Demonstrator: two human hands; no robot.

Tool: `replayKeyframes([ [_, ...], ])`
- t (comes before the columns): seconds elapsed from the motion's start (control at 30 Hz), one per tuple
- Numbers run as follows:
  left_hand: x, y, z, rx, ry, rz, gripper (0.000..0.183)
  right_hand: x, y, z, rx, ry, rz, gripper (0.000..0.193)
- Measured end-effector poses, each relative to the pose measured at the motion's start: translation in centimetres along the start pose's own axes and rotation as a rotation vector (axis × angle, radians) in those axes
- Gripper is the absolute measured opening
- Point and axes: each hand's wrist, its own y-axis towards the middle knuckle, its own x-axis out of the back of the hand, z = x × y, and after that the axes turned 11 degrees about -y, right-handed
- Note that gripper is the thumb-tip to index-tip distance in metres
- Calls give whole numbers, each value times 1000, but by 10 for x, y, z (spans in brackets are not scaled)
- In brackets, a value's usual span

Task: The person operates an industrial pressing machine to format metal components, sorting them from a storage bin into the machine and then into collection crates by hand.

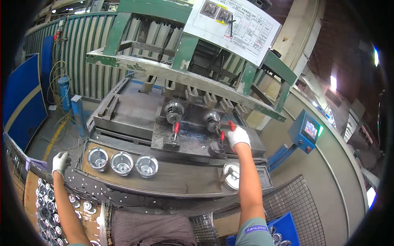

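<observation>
My right hand (239, 137), in a white glove, closes around a red handle (232, 125) beside the right fixture. What that handle belongs to is partly hidden by the glove. Close by stands another red clamp handle (222, 135), in front of a round metal part (212, 121) seated on the machine bed. A similar metal part (174, 112) sits on the left fixture, with its own red-handled clamp (176, 128). Off to the left, my gloved left hand (61, 162) hangs near the front table's end, fingers apart, with nothing visible in it.
Three silver cup-shaped castings (122, 163) stand on the front table (176, 179). At its right is a white round lid (232, 176) with a hammer-like tool on it. Many small parts (47, 205) fill the lower left. A blue bin (287, 229) and control screen (310, 128) are at right.
</observation>
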Motion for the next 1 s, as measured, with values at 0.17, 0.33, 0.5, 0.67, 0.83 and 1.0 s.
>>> replayKeyframes([
  [0.17, 0, -5, 1, -11, 33, -43, 26, -18, 25, 18, 59, 63, 56, 39],
  [0.33, -4, -12, -7, -13, 63, -36, 26, -18, 32, 33, 110, 71, 104, 40],
  [0.5, -9, -18, -12, -48, 19, -70, 26, 6, -16, 60, 224, 193, 0, 40],
  [0.67, -19, -31, -20, -90, -53, -65, 24, -2, -42, 162, 563, 114, 91, 42],
  [0.83, -23, -42, -27, -150, 1, -65, 25, -24, -20, 246, 528, 125, 136, 41],
  [1.0, -18, -31, -18, -152, 0, -76, 24, -8, -31, 259, 386, 106, 172, 39],
])
